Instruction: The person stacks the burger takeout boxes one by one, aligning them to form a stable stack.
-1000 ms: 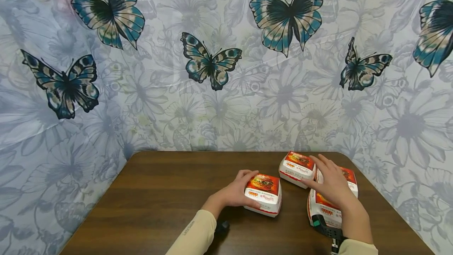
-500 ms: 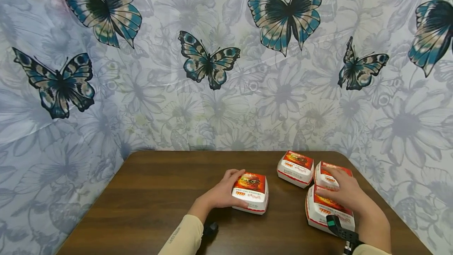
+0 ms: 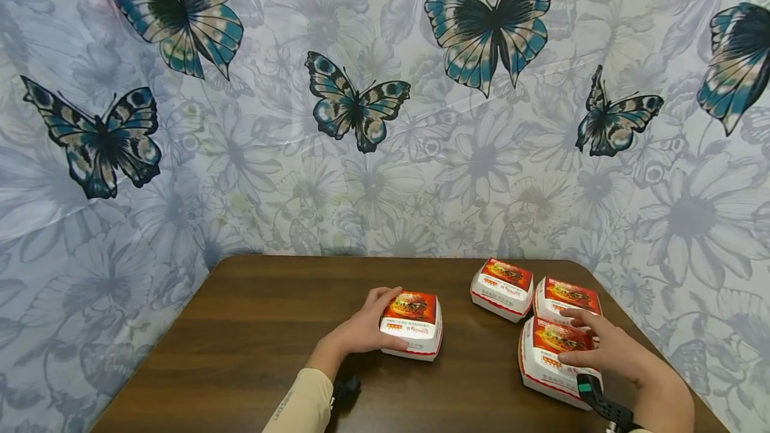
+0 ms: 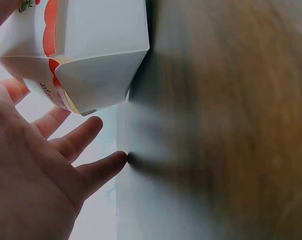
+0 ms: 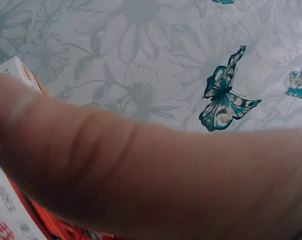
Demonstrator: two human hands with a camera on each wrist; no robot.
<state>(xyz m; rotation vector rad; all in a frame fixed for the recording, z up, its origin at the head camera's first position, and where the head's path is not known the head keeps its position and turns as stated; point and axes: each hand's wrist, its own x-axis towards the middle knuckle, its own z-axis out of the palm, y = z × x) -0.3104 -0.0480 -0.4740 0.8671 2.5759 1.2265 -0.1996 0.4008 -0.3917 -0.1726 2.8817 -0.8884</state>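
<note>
My left hand (image 3: pixel 359 329) holds a white and red burger box (image 3: pixel 412 323) by its left side, thumb on the near face and fingers toward the back. In the left wrist view, the box's white underside and red-edged flap (image 4: pixel 50 30) show close up, with some fingers (image 4: pixel 103 170) spread below it. Over the right side of the nearest burger box (image 3: pixel 550 363) hovers my right hand (image 3: pixel 622 349), its thumb and fingers loosely apart; contact cannot be made out. The right wrist view is mostly filled by the thumb (image 5: pixel 116 165).
Two more burger boxes stand at the right of the table, one at the back (image 3: pixel 502 289) and one (image 3: pixel 568 294) directly behind the nearest box. The brown wooden table (image 3: pixel 252 326) ends at a wall hanging (image 3: pixel 265 152) with butterflies.
The left hand has moved left along the table with its burger box. My right hand has drawn back toward the near right, off the farther box and over the nearest one.
</note>
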